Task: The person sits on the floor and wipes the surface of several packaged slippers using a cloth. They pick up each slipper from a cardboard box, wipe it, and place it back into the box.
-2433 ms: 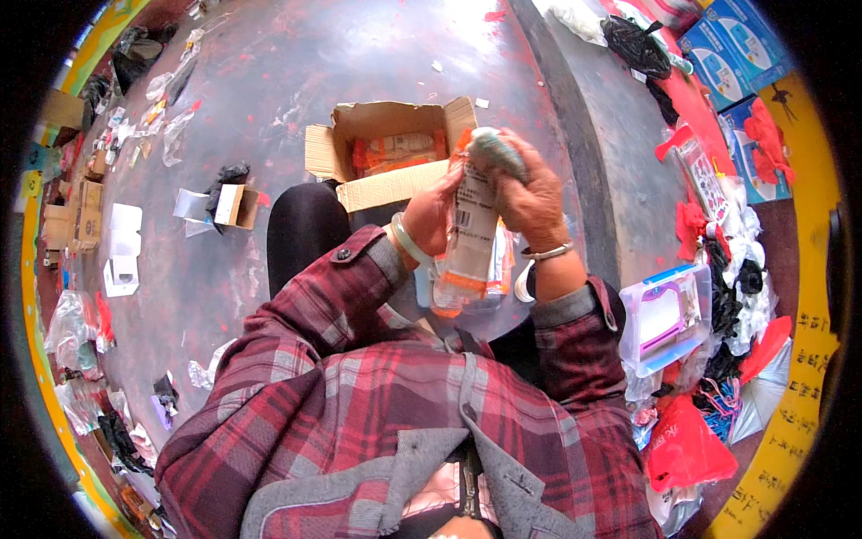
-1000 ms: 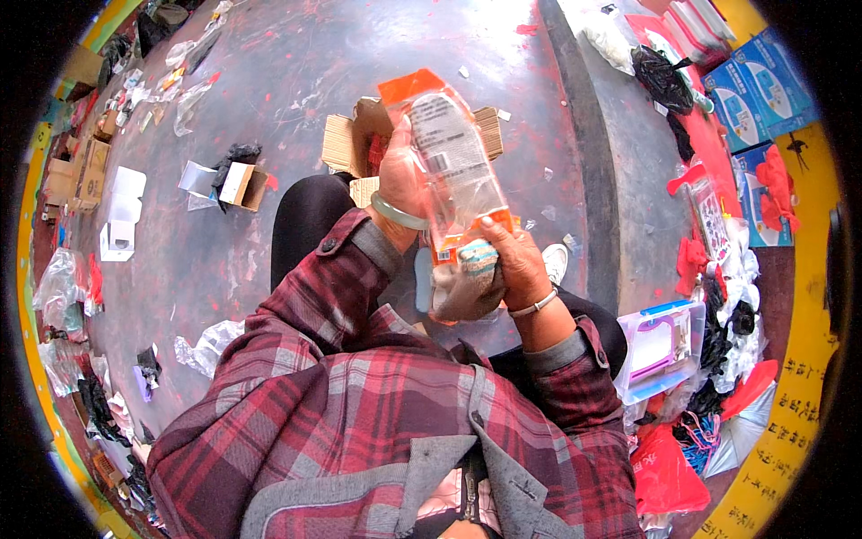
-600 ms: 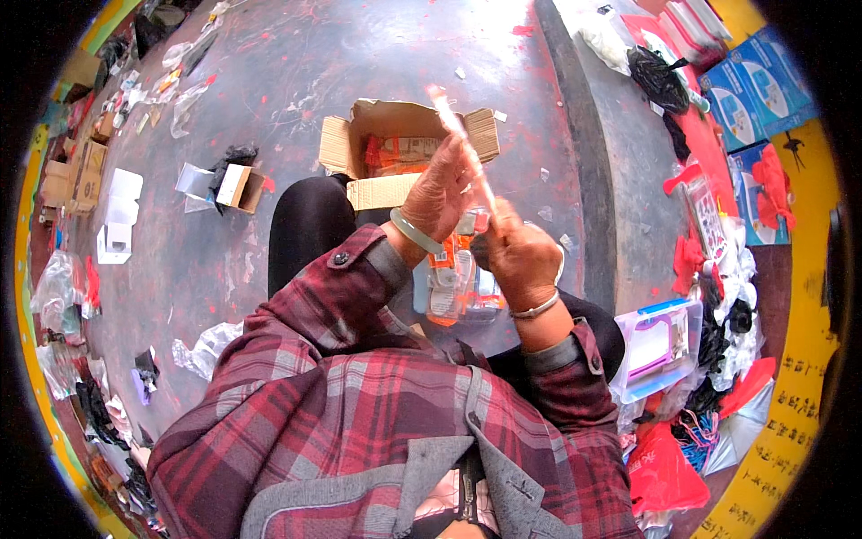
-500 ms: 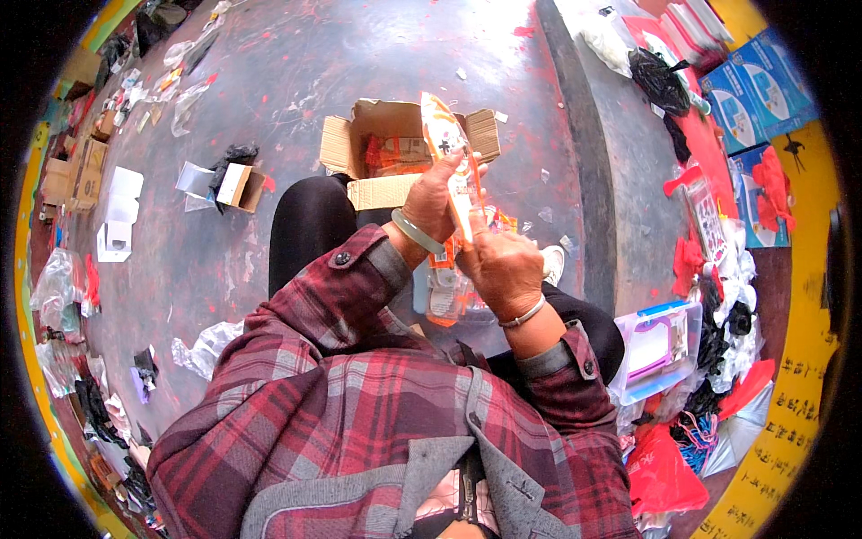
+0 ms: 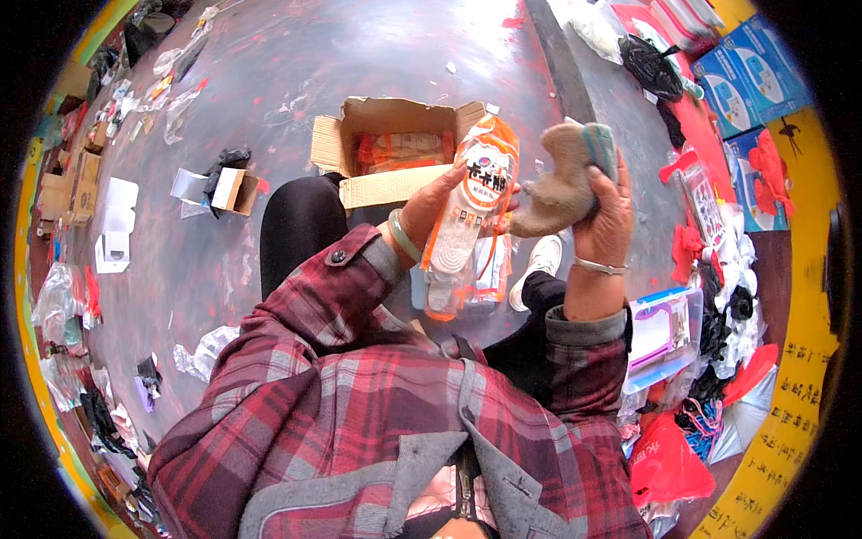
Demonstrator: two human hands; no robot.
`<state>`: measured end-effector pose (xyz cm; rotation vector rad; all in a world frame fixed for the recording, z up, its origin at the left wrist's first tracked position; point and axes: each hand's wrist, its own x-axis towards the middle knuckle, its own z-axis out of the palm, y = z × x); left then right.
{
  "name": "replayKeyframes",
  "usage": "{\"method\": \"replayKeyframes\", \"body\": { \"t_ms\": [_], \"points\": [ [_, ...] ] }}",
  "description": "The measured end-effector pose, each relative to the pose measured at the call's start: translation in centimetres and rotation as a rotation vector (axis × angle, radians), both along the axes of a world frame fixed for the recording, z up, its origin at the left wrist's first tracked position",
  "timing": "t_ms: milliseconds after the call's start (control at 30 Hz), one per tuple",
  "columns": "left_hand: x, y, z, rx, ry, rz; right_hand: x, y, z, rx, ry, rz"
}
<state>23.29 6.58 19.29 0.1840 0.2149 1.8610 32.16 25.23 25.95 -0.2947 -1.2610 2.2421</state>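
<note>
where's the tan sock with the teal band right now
In the head view, the tan sock is right of centre, held in the right hand, just right of the orange-edged packet.

Cluttered storage or packing room, by the look; home or shop, cannot tell. Scuffed, stained floor (image 5: 269,117) around open cardboard box (image 5: 392,187) with orange-trimmed packets (image 5: 404,150) inside. Left of box: small carton (image 5: 235,191). Right: blue printed cartons (image 5: 752,74), black plastic bag (image 5: 650,66).

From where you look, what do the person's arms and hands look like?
Maroon-and-grey plaid fabric sleeves end in plain grey cuffs. The bare left hand has a thick, pale green bangle at its wrist; the bare right hand, a thin silver-coloured bracelet.
</note>
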Motion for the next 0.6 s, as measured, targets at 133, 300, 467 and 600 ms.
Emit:
{"method": "replayKeyframes", "body": {
  "t_ms": [133, 300, 467, 600],
  "points": [
    [0.5, 0.4, -1.9, 0.019, 0.025, -0.101, -1.8, -2.2, -1.4, 0.541, -0.083, -0.091],
    [1.4, 0.7, -1.9, -0.127, 0.080, 0.048, -2.8, -4.5, -5.1, 1.015, -0.201, 0.035],
    [0.2, 0.0, -1.5, -0.031, 0.043, 0.191, -2.4, -6.7, -4.6, 1.095, -0.076, 0.103],
    [-1.6, -0.5, -1.6, -0.140, 0.032, 0.309, -1.1, -8.5, -4.4, 1.094, -0.026, 0.257]
  ]
}}
